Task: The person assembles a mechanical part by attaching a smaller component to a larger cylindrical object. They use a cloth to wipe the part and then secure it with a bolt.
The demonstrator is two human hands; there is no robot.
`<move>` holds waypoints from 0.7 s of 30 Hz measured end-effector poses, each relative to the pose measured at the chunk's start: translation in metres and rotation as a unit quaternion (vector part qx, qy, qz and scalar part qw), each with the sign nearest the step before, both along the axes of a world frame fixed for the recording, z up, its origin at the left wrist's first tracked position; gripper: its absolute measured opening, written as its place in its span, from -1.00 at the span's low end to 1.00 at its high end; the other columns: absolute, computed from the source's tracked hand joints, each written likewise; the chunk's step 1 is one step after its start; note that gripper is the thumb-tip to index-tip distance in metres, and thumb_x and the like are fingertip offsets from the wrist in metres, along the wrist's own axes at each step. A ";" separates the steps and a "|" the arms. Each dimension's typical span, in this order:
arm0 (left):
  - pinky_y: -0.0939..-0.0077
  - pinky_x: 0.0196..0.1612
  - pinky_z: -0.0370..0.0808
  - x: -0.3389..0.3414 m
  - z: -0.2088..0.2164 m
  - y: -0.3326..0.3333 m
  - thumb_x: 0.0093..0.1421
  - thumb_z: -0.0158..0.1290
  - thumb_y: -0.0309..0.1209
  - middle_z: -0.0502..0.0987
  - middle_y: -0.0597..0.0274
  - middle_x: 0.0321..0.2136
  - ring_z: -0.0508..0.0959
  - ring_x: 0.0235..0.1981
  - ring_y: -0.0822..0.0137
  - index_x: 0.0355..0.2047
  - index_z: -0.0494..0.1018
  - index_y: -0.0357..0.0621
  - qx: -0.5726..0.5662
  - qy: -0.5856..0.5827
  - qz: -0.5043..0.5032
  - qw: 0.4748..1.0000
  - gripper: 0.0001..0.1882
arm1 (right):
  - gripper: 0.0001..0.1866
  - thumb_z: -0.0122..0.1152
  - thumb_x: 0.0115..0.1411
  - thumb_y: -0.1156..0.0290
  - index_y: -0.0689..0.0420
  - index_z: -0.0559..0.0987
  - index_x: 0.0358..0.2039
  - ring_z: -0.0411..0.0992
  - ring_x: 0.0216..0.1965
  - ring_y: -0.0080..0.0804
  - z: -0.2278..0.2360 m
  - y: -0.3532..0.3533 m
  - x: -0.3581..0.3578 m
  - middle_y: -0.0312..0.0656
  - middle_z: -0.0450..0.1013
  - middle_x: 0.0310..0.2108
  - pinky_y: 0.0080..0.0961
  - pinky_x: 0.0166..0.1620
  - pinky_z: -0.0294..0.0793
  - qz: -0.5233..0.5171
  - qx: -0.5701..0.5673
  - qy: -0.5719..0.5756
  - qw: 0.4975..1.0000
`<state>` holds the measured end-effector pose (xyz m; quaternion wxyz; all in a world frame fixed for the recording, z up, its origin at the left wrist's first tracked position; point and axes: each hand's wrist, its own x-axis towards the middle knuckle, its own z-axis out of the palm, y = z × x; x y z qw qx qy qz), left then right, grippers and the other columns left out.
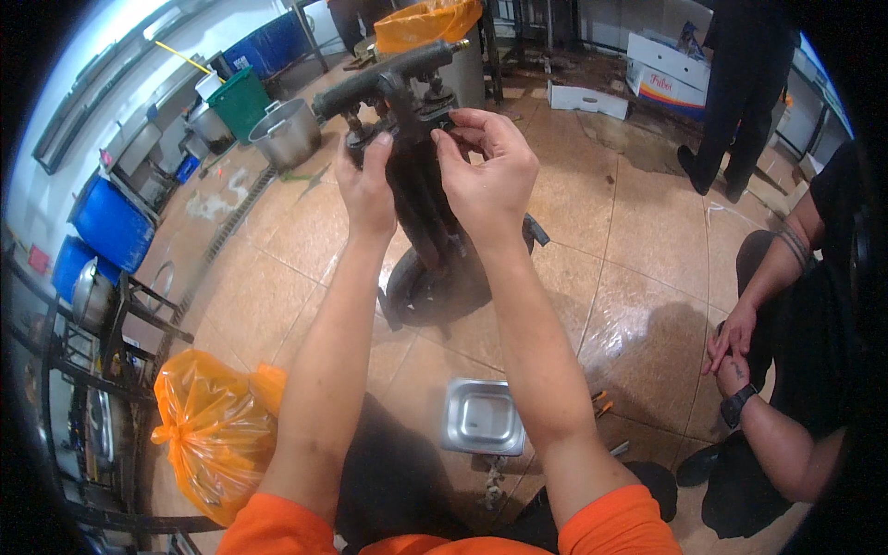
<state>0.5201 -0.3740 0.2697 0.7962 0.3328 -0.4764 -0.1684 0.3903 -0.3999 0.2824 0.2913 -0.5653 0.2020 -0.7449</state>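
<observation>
A dark, grimy metal burner assembly (pixel 421 176) stands before me, with a thick pipe (pixel 398 79) across its upper end and a brass-coloured tip at the pipe's right. Its wide round base (pixel 435 291) is on the tiled floor. My left hand (pixel 368 190) is closed round the left side of the upper part, thumb on top and fingers hidden behind. On the other side, my right hand (pixel 490 171) has thumb and fingertips pinched together against the metal just below the pipe. Whatever lies between those fingertips is too small or hidden to make out.
Near my knees sits a steel pan (pixel 483 418), with orange-handled pliers (pixel 601 404) to its right. A tied orange bag (pixel 211 430) lies at left. Another person's hands (pixel 735 347) are at right. Farther off are a big pot (pixel 285 134) and a carton (pixel 668 79).
</observation>
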 end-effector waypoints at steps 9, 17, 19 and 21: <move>0.44 -0.04 0.48 0.003 -0.003 -0.003 0.24 -0.01 -0.46 0.54 0.17 -0.19 0.54 -0.16 0.35 -0.08 0.41 -0.30 -0.005 -0.011 0.009 1.000 -0.74 | -0.88 0.34 0.08 0.62 0.34 0.61 -0.35 0.54 -0.43 -0.58 -0.002 0.000 0.002 -0.21 0.57 -0.45 -0.72 -0.35 0.49 0.052 0.066 -0.020 0.996; 0.46 -0.04 0.47 -0.004 0.001 0.000 0.23 -0.01 -0.44 0.53 0.19 -0.19 0.54 -0.16 0.35 -0.07 0.40 -0.29 0.002 -0.010 0.009 1.000 -0.73 | -0.90 0.32 0.05 0.61 0.30 0.62 -0.37 0.56 -0.47 -0.46 0.001 0.000 -0.004 -0.13 0.57 -0.47 -0.58 -0.38 0.50 -0.061 -0.037 0.051 0.996; 0.55 -0.10 0.42 -0.007 0.003 0.002 0.23 0.04 -0.43 0.49 0.26 -0.24 0.47 -0.22 0.45 -0.13 0.40 -0.28 0.007 0.009 -0.001 1.000 -0.77 | -0.89 0.31 0.02 0.62 0.28 0.62 -0.38 0.56 -0.47 -0.38 0.003 -0.001 -0.007 -0.10 0.55 -0.47 -0.53 -0.37 0.50 -0.098 -0.083 0.092 0.987; 0.59 -0.14 0.40 -0.006 0.002 0.003 0.23 0.06 -0.43 0.47 0.29 -0.27 0.44 -0.25 0.49 -0.16 0.40 -0.27 0.006 0.021 -0.009 1.000 -0.78 | -0.88 0.31 0.00 0.62 0.26 0.63 -0.39 0.56 -0.47 -0.32 0.003 -0.001 -0.008 -0.08 0.54 -0.47 -0.51 -0.36 0.51 -0.116 -0.110 0.117 0.980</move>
